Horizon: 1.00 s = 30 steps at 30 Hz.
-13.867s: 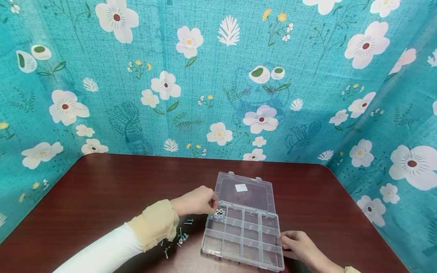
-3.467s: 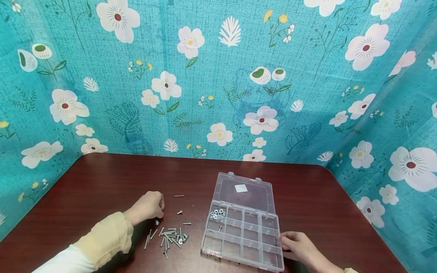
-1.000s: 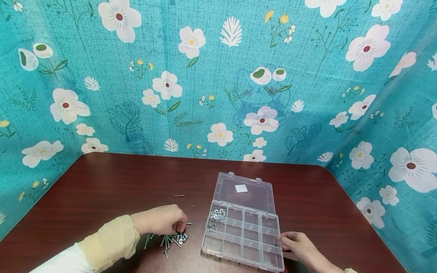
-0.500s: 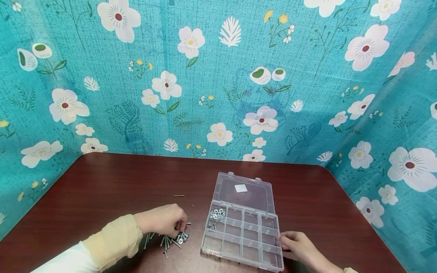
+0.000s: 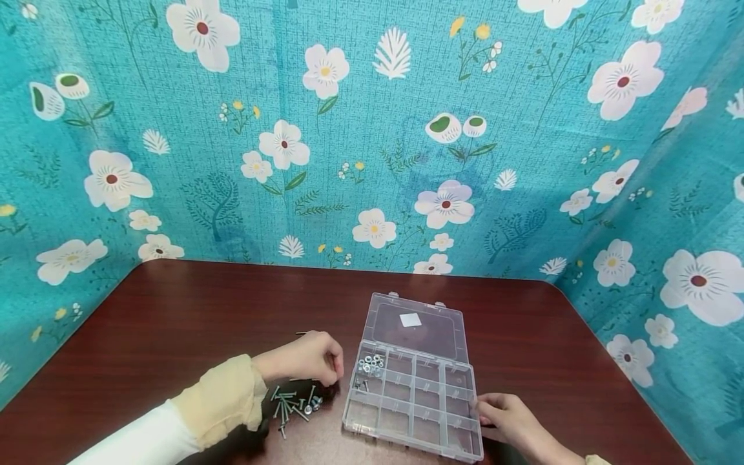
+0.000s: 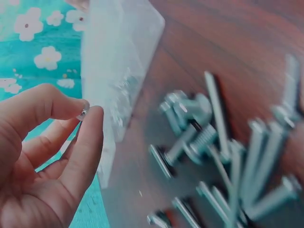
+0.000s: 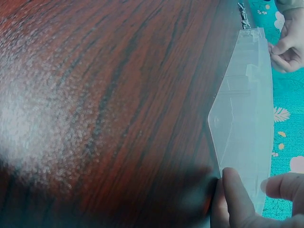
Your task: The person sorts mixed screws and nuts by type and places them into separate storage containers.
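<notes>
My left hand (image 5: 310,359) hovers just left of the box, over the table. In the left wrist view its thumb and forefinger pinch a small screw (image 6: 83,112); only its shiny end shows. Below and left of that hand lies a loose pile of screws (image 5: 286,405), long and short, blurred in the left wrist view. The clear plastic compartment box (image 5: 427,410) stands with its lid (image 5: 416,329) laid back. Nuts (image 5: 371,364) sit in its back left compartment, a couple of short screws (image 5: 361,385) in the one before it. My right hand (image 5: 511,420) grips the box's right side.
A white square label (image 5: 410,320) is on the lid. A single thin screw (image 5: 300,332) lies behind my left hand, partly covered by it. The dark red wooden table (image 5: 232,303) ends at a teal flowered curtain (image 5: 372,161) behind and at both sides.
Over the last seconds another short screw appeared in the second-row left compartment. My left hand then reached into the pile and has now moved right, toward the box. My right hand has stayed put.
</notes>
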Tool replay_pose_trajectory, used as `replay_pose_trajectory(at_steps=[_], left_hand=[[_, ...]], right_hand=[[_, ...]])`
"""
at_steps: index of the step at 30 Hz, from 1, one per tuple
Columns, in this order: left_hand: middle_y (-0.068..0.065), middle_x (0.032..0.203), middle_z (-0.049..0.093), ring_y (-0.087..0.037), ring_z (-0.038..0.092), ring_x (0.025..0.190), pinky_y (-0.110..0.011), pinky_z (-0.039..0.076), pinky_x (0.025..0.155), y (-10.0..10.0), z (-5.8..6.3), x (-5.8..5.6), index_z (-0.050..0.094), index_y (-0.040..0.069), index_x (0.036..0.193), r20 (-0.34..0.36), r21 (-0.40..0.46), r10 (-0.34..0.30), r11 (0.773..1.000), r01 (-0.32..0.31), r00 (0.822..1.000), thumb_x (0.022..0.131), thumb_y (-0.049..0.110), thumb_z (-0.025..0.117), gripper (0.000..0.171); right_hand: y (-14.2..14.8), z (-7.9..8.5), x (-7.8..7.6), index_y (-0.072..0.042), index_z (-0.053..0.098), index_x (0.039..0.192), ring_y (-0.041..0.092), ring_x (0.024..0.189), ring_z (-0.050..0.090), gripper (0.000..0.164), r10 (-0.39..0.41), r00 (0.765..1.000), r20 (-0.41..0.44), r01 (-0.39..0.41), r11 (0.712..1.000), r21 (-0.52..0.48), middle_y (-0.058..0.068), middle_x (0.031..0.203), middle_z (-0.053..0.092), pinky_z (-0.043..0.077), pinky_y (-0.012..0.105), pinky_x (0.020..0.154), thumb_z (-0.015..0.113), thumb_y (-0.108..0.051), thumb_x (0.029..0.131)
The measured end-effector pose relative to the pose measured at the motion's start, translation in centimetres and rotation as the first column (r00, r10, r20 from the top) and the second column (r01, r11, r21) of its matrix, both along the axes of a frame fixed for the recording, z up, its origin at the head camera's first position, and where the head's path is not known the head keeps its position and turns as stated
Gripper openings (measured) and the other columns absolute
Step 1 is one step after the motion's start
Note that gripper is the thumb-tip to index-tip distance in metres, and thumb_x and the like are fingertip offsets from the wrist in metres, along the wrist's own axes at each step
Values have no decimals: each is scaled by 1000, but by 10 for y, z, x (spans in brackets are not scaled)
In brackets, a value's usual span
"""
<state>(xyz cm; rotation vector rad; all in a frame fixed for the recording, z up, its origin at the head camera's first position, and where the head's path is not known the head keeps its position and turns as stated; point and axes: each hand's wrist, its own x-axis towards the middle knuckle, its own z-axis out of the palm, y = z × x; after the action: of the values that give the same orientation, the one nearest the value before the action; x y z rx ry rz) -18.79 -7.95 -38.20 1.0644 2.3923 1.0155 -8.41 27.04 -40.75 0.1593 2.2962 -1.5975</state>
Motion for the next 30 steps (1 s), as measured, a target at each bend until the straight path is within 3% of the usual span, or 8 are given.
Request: replay_pose_trajectory(at_steps=[6, 13, 22, 25, 30], left_hand=[[-4, 60, 66, 2, 53, 52, -15, 46, 53, 21, 2, 2, 67, 3, 69, 61, 38, 11, 999, -14, 998, 66, -3, 64, 8], [-2, 61, 66, 5, 49, 53, -13, 45, 55, 38, -1, 1, 68, 7, 68, -11, 41, 4, 999, -4, 1000, 69, -1, 67, 7], [-1, 63, 66, 3, 52, 55, -15, 45, 56, 41, 1, 3, 68, 7, 69, -32, 38, 31, 999, -30, 999, 71, 0, 68, 8], [0, 65, 66, 3, 52, 57, -15, 46, 57, 35, 4, 3, 67, 7, 72, -63, 21, -1, 1000, 3, 998, 73, 1, 68, 6], [3, 70, 67, 5, 53, 60, -13, 46, 58, 20, 11, 5, 67, 6, 75, -101, -19, -125, 992, 124, 987, 76, 0, 66, 7]], right_hand=[[1, 0, 0, 28, 41, 111, 14, 83, 55, 44, -1, 1000, 7, 1, 1000, 8, 9, 91, 57, 54, 41, 79, 47, -12, 93], [0, 2, 0, 28, 41, 111, 15, 84, 54, 44, -7, 1000, 11, 7, 1000, 16, 12, 94, 58, 54, 41, 79, 47, -12, 93], [-1, 1, 0, 29, 41, 110, 14, 82, 55, 43, 0, 1000, 3, 0, 1000, -7, 8, 90, 57, 55, 39, 78, 45, -11, 94], [-1, 1, -1, 29, 41, 110, 14, 83, 55, 43, 4, 1000, -1, -4, 1000, -7, 9, 91, 58, 54, 39, 78, 45, -11, 94], [-1, 1, 0, 28, 42, 110, 16, 84, 56, 43, -3, 1000, 2, 3, 1000, -1, 10, 92, 58, 54, 39, 79, 46, -11, 93]])
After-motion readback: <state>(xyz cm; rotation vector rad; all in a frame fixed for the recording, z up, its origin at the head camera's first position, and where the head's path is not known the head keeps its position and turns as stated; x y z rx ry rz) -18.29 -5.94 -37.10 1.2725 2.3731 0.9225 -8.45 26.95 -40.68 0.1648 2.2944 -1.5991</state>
